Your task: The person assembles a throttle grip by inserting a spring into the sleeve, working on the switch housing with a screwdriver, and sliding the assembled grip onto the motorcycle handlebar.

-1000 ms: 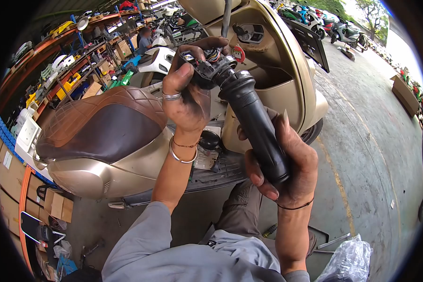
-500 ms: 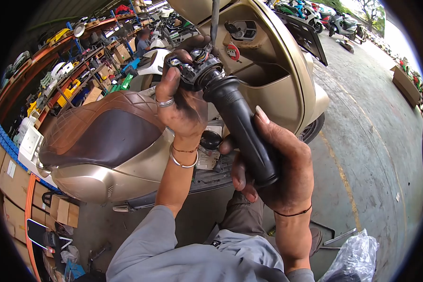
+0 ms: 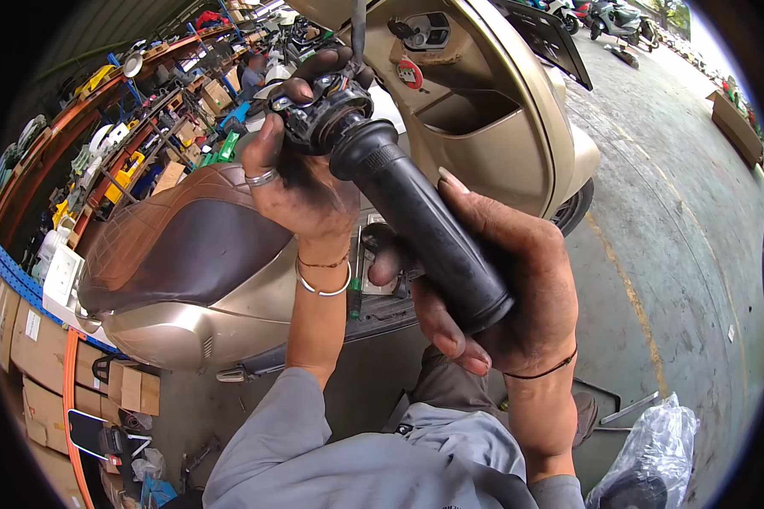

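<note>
My left hand (image 3: 301, 182), dirty with grease, is wrapped round a black switch housing (image 3: 327, 114) with wires showing in it. A black rubber handlebar grip (image 3: 424, 220) extends from the housing down to the right. Around the lower end of this grip, my right hand (image 3: 518, 271) is closed, its thumb along the upper side and its fingers beneath. A dark cable (image 3: 358, 34) rises behind the housing. Beyond both hands stands the gold front panel (image 3: 526, 110) of a scooter, with a red round tag (image 3: 409, 73) near its key area.
The scooter's brown seat (image 3: 195, 233) is at the left. Under my arms lies its footboard (image 3: 382, 322), with a green-handled tool (image 3: 355, 299) on it. Loaded shelves (image 3: 102, 161), cartons (image 3: 42, 356) and a person (image 3: 252, 75) are farther left. A plastic-wrapped item (image 3: 649, 458) lies lower right.
The housing and grip have shifted left in view, with both hands still on them. My left hand has moved left, and the scooter's front panel appears slightly higher.
</note>
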The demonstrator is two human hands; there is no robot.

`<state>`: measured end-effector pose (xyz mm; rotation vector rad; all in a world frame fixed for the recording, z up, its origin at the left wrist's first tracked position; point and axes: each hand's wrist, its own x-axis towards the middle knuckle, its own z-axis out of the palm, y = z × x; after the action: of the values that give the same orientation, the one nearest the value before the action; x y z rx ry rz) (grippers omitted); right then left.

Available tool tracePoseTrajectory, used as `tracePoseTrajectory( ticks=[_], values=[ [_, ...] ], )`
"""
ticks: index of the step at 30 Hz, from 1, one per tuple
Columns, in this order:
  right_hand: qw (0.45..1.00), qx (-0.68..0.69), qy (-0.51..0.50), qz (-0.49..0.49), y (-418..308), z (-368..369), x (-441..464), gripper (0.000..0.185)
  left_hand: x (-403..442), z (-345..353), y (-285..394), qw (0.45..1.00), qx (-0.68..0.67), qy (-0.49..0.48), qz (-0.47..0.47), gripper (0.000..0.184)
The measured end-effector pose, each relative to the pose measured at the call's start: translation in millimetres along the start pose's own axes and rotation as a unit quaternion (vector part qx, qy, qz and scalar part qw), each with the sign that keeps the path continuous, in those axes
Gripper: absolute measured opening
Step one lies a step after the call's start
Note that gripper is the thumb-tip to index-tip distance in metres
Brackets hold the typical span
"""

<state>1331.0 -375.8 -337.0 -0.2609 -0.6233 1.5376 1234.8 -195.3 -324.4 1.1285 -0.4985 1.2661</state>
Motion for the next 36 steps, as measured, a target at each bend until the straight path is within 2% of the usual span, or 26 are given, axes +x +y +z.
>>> tracePoseTrajectory(
  ticks=[8, 11, 13, 15, 19, 23, 27, 36],
  values=[
    [0.998, -0.045, 0.047, -0.019, -11.4, 9.6, -1.3, 0.052, -0.6, -3.1, 1.8, 1.000, -0.010, -0.002, -0.013, 0.039],
    [0.994, -0.035, 0.096, -0.025, -17.5, 21.3, -2.3, 0.051, -1.7, 0.0, -0.1, 1.000, 0.011, 0.003, 0.004, 0.039],
    [0.992, -0.107, 0.066, -0.008, -20.2, 18.0, -6.4, 0.051, -2.3, 2.8, -1.5, 0.999, 0.025, 0.014, 0.016, 0.039],
    [0.984, -0.151, 0.089, -0.037, -17.7, 21.9, -7.5, 0.051, -2.6, 6.1, -2.8, 0.999, 0.030, 0.037, 0.021, 0.038],
    [0.965, -0.226, 0.115, -0.069, -15.4, 23.7, -8.3, 0.049, -2.8, 4.3, 0.3, 0.999, 0.033, 0.020, 0.013, 0.039],
    [0.976, -0.190, 0.087, -0.066, -18.7, 19.0, -9.8, 0.047, -1.3, 1.8, 1.9, 1.000, 0.026, 0.009, 0.014, 0.040],
    [0.968, -0.199, 0.114, -0.105, -14.6, 21.4, -7.9, 0.045, -1.7, 3.8, 2.9, 0.999, 0.028, 0.009, 0.018, 0.040],
    [0.972, -0.213, 0.057, -0.082, -20.8, 3.4, 1.3, 0.045, 3.3, -1.6, 5.9, 0.999, 0.031, -0.027, -0.012, 0.037]
  ],
)
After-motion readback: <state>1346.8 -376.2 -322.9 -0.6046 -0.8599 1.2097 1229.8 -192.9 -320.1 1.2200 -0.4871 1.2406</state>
